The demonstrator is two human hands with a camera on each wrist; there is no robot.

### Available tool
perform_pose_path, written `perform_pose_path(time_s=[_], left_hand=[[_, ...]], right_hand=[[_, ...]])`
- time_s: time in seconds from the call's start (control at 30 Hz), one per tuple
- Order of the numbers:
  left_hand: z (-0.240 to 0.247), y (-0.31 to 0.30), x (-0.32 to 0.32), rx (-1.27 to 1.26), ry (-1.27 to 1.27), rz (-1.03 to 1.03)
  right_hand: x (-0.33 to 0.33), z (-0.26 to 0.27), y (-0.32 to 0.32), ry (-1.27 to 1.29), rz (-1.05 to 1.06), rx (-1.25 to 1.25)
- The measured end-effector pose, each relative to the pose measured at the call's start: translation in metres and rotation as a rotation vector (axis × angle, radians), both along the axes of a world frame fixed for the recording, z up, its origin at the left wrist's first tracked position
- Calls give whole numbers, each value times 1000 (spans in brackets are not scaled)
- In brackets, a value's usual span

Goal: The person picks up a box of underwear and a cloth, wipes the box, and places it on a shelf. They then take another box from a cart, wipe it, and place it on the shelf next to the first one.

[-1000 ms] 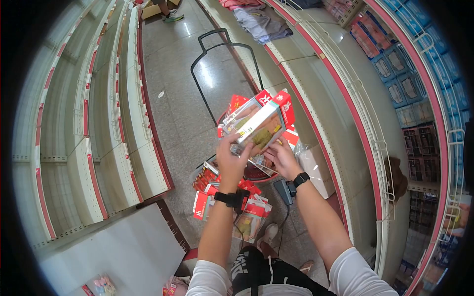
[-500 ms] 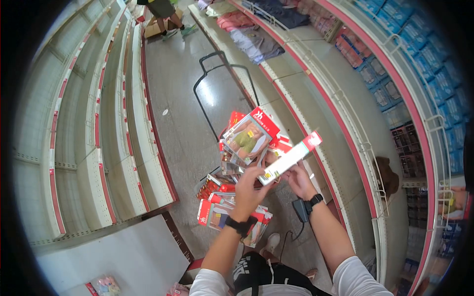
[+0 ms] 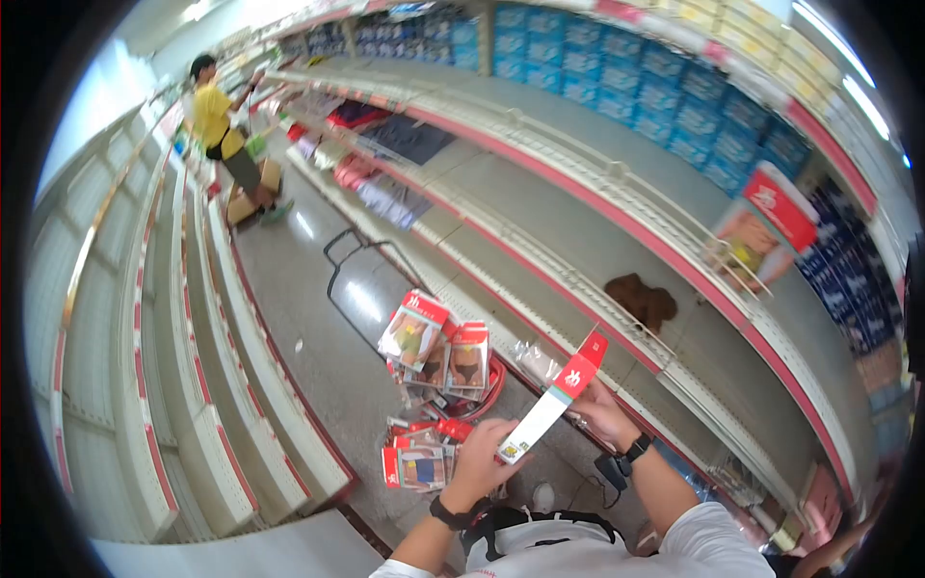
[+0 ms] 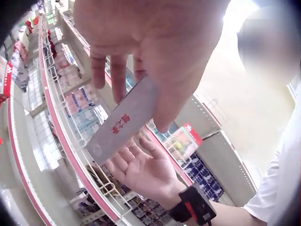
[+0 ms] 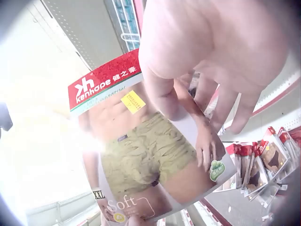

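Both hands have a slim underwear box [image 3: 554, 400] between them, with a red-and-white edge. Its front in the right wrist view shows green boxer shorts and a yellow sticker [image 5: 134, 102]. My left hand [image 3: 482, 458] pinches the box's lower end between thumb and fingers; in the left wrist view the side turned up is plain white with red lettering. My right hand [image 3: 599, 414] is at the box's other side, palm turned up and fingers loosely extended in the left wrist view. Its thumb overlaps the box front in the right wrist view.
More underwear boxes [image 3: 467, 361] are piled on a red basket [image 3: 496, 385] with a black pull handle [image 3: 332, 265]. Others [image 3: 421, 467] lie nearer on the floor. Shelves line both sides; a boxed-underwear display [image 3: 766, 226] and brown cloth [image 3: 641, 301] sit right. A person [image 3: 226, 130] stands down the aisle.
The head view has swung up and right. The box was tilted and turned edge-up, and has moved right of the basket. The right hand's fingers have loosened around it.
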State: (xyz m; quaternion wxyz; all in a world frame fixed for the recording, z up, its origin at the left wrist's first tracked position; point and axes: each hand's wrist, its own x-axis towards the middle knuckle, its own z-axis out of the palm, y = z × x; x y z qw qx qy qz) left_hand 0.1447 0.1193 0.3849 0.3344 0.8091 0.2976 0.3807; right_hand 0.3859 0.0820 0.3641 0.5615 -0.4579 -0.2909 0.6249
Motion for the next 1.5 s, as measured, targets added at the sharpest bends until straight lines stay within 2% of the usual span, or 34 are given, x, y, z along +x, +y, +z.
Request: perform_pose_path(time_s=[0.17, 0.27, 0.37, 0.43, 0.5, 0.63, 0.73, 0.8, 1.0, 1.03, 1.1, 1.5], left_hand=[[41, -36, 14, -80, 8, -147], [46, -41, 24, -58, 84, -247], [54, -44, 36, -90, 115, -352], [67, -43, 44, -10, 127, -405], [62, -38, 51, -124, 110, -496], [74, -27, 71, -79, 88, -598], [76, -20, 78, -126, 115, -599], [76, -17, 82, -180, 101, -609], [72, -28, 109, -404, -5, -639], [61, -34, 118, -443, -143, -640], [65, -42, 125, -507, -88, -641], [84, -71, 168, -384, 12, -594]], right_hand=[[32, 32, -76, -112, -73, 92], [47, 47, -116, -275, -75, 107], [46, 78, -143, -156, -179, 127], [49, 85, -158, -205, -244, 148], [52, 96, -170, -198, -309, 160], [49, 124, -183, -265, -376, 146], [43, 136, -187, -397, -408, 105], [39, 138, -187, -384, -448, 105], [49, 139, -194, -202, -584, 67], [54, 137, -197, -181, -586, 49], [65, 136, -204, -156, -583, 30], [118, 125, -231, -74, -524, 46]])
